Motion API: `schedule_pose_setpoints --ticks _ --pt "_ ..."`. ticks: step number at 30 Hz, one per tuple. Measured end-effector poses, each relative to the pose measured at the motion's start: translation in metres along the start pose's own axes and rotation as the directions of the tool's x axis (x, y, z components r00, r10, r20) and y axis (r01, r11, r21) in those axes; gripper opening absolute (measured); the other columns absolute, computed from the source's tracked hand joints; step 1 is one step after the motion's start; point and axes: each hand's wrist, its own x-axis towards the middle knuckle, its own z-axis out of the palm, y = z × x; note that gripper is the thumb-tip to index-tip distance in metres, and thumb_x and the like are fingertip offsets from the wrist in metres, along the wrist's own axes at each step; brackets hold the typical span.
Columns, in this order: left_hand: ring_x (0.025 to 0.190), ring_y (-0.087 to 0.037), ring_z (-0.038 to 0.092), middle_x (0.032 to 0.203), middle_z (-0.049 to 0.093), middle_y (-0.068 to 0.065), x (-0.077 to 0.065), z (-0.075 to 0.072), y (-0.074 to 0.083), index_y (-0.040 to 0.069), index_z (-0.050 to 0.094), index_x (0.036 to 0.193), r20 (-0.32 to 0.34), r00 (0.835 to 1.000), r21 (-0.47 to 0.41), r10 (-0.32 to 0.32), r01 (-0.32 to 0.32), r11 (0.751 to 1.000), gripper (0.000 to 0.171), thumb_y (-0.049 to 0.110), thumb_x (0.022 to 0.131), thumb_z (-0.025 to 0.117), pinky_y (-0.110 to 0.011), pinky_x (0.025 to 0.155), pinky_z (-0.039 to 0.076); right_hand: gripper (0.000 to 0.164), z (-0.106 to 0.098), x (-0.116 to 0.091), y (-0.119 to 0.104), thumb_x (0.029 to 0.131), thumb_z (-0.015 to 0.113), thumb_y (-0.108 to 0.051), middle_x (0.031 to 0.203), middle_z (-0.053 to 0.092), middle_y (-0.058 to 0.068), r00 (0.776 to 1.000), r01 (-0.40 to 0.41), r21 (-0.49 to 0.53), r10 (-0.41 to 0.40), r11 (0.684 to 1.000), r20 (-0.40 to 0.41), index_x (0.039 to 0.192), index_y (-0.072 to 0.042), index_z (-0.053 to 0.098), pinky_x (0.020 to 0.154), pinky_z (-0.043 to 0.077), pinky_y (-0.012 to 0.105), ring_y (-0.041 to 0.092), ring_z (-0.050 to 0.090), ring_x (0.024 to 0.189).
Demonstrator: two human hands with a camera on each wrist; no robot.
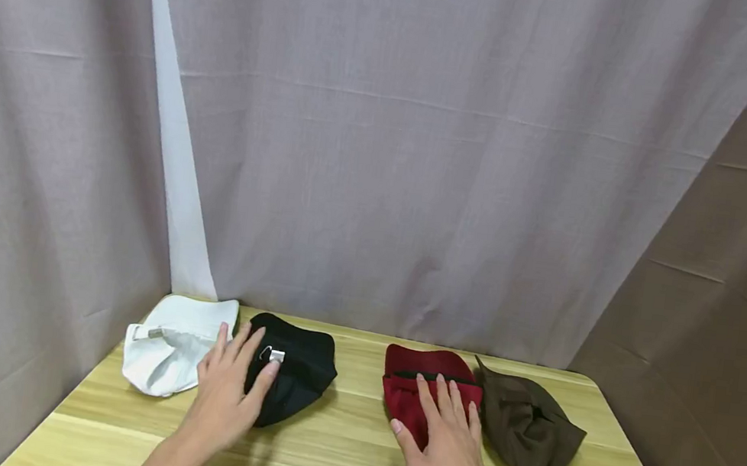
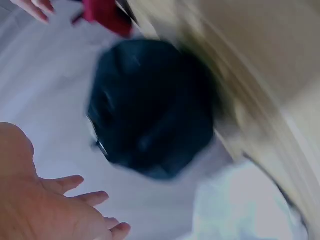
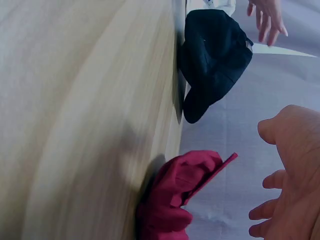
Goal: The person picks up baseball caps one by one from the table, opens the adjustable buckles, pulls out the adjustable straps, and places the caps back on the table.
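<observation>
Four caps lie in a row along the back of the table. My left hand [image 1: 228, 385], fingers spread, hovers over the left side of the black cap [image 1: 302, 371], whose metal buckle shows near the thumb. Just left of that hand lies the white cap [image 1: 187, 319]. Above the dark red cap [image 1: 424, 362] is my right hand [image 1: 449, 449], its fingers extended and holding nothing. A brown cap [image 1: 527, 427] sits right beside the red one. Both wrist views show a gap between the hand [image 2: 55, 205] and the caps; the right wrist view has the red cap [image 3: 175, 195] below the fingers.
The wooden table [image 1: 351, 430] has a bare stretch between the black and red caps. Grey curtains [image 1: 383, 149] rise behind it and on the left, with a white strip [image 1: 179, 142] in a gap. A brownish curtain [image 1: 705, 301] hangs along the right side.
</observation>
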Motion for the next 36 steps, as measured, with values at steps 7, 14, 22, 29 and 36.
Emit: schedule_pose_setpoints --ticks 7,14,22,29,36 --pt "0.154 -0.062 0.023 0.161 0.043 -0.034 0.023 -0.032 -0.063 0.000 0.050 0.153 -0.048 0.999 0.172 -0.026 0.034 0.985 0.059 0.024 0.102 0.068 -0.079 0.112 0.021 0.079 -0.004 0.002 0.000 0.101 0.067 -0.056 0.172 0.037 0.023 0.999 0.029 0.004 -0.029 1.000 -0.030 0.167 -0.024 0.037 0.125 0.016 0.075 0.045 0.028 0.163" --pt "0.150 -0.070 0.015 0.162 0.028 -0.043 0.027 -0.063 -0.122 -0.007 0.046 0.149 -0.013 0.984 0.236 -0.177 0.175 0.956 0.063 0.021 0.098 0.070 -0.085 0.109 0.015 0.079 -0.002 0.001 0.002 0.102 0.068 -0.052 0.171 0.038 0.022 1.000 0.030 0.011 -0.030 0.999 -0.001 0.168 -0.024 0.036 0.126 0.021 0.074 0.044 0.027 0.163" --pt "0.129 -0.062 0.047 0.134 0.058 -0.039 0.023 -0.077 -0.150 -0.008 0.061 0.128 -0.040 0.986 0.289 -0.160 0.165 0.943 0.038 0.018 0.101 0.066 -0.076 0.102 0.026 0.078 0.000 0.000 0.004 0.102 0.069 -0.051 0.169 0.042 0.023 0.999 0.037 -0.005 -0.037 0.999 -0.018 0.168 -0.024 0.037 0.125 0.024 0.073 0.045 0.031 0.162" --pt "0.101 -0.056 0.059 0.096 0.067 -0.028 0.025 -0.077 -0.150 -0.005 0.065 0.100 -0.080 0.987 0.310 -0.136 0.154 0.938 0.023 0.018 0.103 0.065 -0.072 0.092 0.037 0.077 0.000 -0.004 0.005 0.101 0.069 -0.052 0.167 0.046 0.022 1.000 0.022 0.042 -0.022 0.999 -0.007 0.166 -0.022 0.041 0.124 0.023 0.074 0.046 0.033 0.160" --pt "0.092 -0.055 0.061 0.093 0.068 -0.031 0.029 -0.073 -0.148 -0.011 0.065 0.105 -0.106 0.989 0.301 -0.104 0.132 0.945 0.026 0.015 0.100 0.068 -0.067 0.077 0.044 0.075 0.001 -0.006 0.008 0.102 0.065 -0.055 0.168 0.044 0.021 0.999 0.031 0.016 -0.032 0.999 0.023 0.165 -0.022 0.042 0.120 0.030 0.077 0.047 0.034 0.160"
